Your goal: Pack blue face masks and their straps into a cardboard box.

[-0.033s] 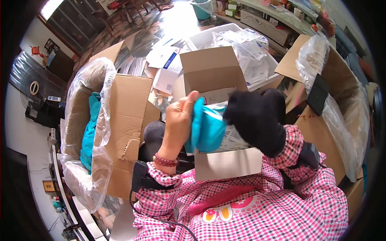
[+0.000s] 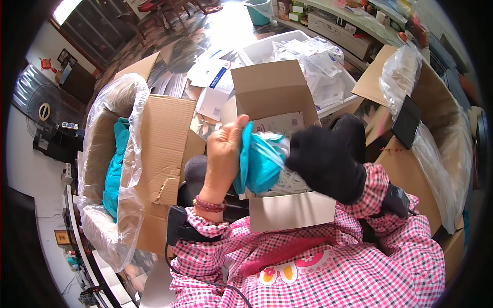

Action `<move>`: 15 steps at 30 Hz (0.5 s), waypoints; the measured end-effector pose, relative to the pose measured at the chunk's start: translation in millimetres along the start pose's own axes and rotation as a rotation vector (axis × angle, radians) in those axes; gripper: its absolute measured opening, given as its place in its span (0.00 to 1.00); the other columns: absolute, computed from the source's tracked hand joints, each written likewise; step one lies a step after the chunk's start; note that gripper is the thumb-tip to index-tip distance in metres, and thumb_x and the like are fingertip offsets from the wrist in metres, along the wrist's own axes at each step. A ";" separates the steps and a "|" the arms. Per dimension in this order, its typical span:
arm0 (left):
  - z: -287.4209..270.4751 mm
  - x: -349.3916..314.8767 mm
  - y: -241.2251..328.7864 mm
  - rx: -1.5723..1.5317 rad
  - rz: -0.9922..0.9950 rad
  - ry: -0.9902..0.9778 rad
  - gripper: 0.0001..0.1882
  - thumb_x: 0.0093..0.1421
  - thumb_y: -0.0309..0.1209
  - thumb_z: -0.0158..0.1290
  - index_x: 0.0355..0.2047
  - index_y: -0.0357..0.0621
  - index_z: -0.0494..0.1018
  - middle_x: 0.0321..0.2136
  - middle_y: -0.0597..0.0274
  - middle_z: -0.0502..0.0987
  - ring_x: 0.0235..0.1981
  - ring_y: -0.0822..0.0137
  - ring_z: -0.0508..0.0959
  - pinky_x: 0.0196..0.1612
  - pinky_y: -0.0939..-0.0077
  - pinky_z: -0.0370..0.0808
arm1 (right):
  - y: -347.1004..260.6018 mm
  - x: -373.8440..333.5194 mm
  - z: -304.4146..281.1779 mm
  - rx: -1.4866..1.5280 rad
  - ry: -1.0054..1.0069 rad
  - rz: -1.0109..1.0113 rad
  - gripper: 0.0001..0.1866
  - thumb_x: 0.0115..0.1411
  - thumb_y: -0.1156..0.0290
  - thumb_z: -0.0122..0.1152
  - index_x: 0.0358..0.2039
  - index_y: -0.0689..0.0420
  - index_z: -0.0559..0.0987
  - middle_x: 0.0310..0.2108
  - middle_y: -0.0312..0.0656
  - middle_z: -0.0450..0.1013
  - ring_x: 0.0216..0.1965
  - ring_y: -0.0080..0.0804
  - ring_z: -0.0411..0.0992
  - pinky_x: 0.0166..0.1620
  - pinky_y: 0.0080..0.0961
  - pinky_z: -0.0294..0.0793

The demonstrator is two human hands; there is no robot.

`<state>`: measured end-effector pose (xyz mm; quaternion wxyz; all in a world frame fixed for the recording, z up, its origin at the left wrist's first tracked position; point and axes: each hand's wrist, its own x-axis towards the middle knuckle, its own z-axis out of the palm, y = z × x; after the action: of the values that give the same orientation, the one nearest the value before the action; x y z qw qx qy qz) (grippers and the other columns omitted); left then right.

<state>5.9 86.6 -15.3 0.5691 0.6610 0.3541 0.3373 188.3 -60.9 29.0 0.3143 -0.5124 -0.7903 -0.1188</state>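
A teal cloth pouch (image 2: 263, 172) hangs over the small cardboard box (image 2: 292, 211) in front of me. My left hand (image 2: 223, 154), bare with a red bead bracelet, pinches the pouch's left edge with the thumb up. My right hand (image 2: 326, 161), in a black glove, is closed at the pouch's right side. A strip of whitish clear film (image 2: 269, 146) shows at the pouch's mouth, beside the gloved fingers. Those fingertips are blurred, so what they grip is hidden. Several white packets lie in the small box beneath.
On the left, a plastic-lined carton (image 2: 164, 154) holds teal cloth pieces (image 2: 115, 174). A white tub (image 2: 251, 54) of packets stands beyond the small box, next to a white box (image 2: 211, 102). On the right, a phone (image 2: 406, 122) rests on another lined carton (image 2: 411, 174).
My left hand has shifted slightly left and the pouch has tilted. Clear film now shows at its mouth, and a printed packet inside the small box has come into sight.
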 end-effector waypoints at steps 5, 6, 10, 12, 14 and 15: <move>-42.8 13.5 16.4 -0.522 -0.091 0.205 0.17 0.72 0.41 0.51 0.32 0.41 0.77 0.23 0.67 0.77 0.23 0.78 0.76 0.30 0.81 0.77 | -22.2 -34.2 -12.2 0.198 -0.393 0.024 0.02 0.53 0.68 0.63 0.24 0.48 0.80 0.27 0.39 0.71 0.29 0.37 0.73 0.37 0.35 0.75; -43.0 16.7 13.2 -0.491 -0.058 0.159 0.19 0.72 0.43 0.51 0.29 0.43 0.77 0.22 0.69 0.76 0.22 0.80 0.74 0.28 0.82 0.74 | -2.0 -36.5 0.8 -0.032 -0.239 0.002 0.04 0.53 0.67 0.63 0.30 0.50 0.81 0.29 0.41 0.72 0.32 0.39 0.73 0.37 0.34 0.75; -45.4 14.7 0.5 -0.179 0.006 -0.084 0.23 0.72 0.46 0.50 0.22 0.47 0.73 0.18 0.77 0.70 0.19 0.84 0.66 0.22 0.84 0.63 | 14.3 0.4 10.8 0.065 -0.147 0.356 0.23 0.51 0.76 0.68 0.50 0.53 0.77 0.45 0.45 0.76 0.49 0.44 0.75 0.50 0.34 0.74; -25.6 9.1 11.3 -0.050 0.012 -0.115 0.26 0.72 0.48 0.49 0.19 0.47 0.72 0.16 0.80 0.66 0.19 0.85 0.62 0.22 0.84 0.58 | 14.1 1.2 33.6 0.314 0.006 0.393 0.31 0.52 0.79 0.68 0.59 0.55 0.73 0.51 0.47 0.75 0.54 0.44 0.74 0.54 0.33 0.74; -16.9 3.6 14.4 -0.080 0.004 -0.084 0.26 0.72 0.48 0.50 0.20 0.47 0.72 0.16 0.80 0.66 0.19 0.85 0.61 0.22 0.84 0.58 | 9.8 9.6 53.1 0.762 0.051 0.394 0.35 0.53 0.77 0.68 0.63 0.57 0.68 0.52 0.54 0.75 0.53 0.49 0.76 0.55 0.34 0.75; -16.3 3.6 14.4 -0.080 0.003 -0.084 0.26 0.72 0.48 0.50 0.20 0.47 0.72 0.16 0.80 0.66 0.19 0.85 0.61 0.22 0.84 0.58 | 7.0 11.1 52.0 0.933 0.022 0.424 0.34 0.55 0.76 0.68 0.63 0.58 0.69 0.51 0.51 0.77 0.50 0.41 0.78 0.54 0.31 0.75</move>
<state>-4.8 96.6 1.1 0.6089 0.6519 0.3151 0.3240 171.9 -23.1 -5.3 0.5349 -0.4651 -0.6347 0.3078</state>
